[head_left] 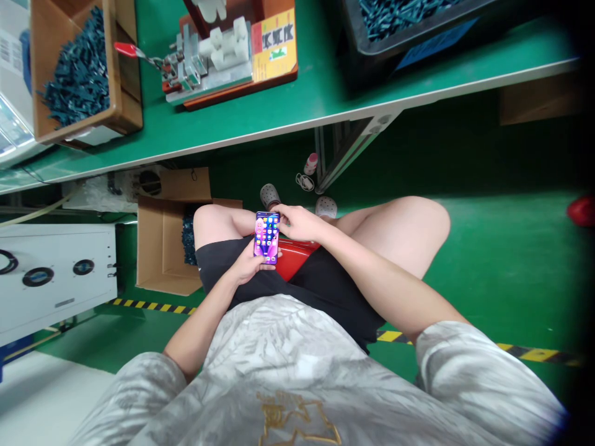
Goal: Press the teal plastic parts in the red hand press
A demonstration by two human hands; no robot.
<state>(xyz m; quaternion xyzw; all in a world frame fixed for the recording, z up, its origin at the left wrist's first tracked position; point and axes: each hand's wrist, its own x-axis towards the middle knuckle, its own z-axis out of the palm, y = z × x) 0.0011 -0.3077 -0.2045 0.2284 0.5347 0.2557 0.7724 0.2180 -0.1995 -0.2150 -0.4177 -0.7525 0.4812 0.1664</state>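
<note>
A lit smartphone [266, 238] with rows of app icons stands above my lap, its screen facing me. My left hand [246, 265] is closed round its lower part, the thumb along the bottom edge. At the upper right edge of the phone, my right hand [297, 223] has its fingers curled in and grips that edge. Part of the right fingers is hidden behind the phone and the hand itself. Between my thighs shows the red seat [294, 257] of a stool.
Ahead runs a green workbench [223, 121] bearing a clamp fixture [204, 62], a brown bin [118, 118] and a black bin [372, 59] of dark teal parts. Below are a cardboard box [162, 254], a table leg [346, 155], a bottle [310, 163] and a white cable [304, 182].
</note>
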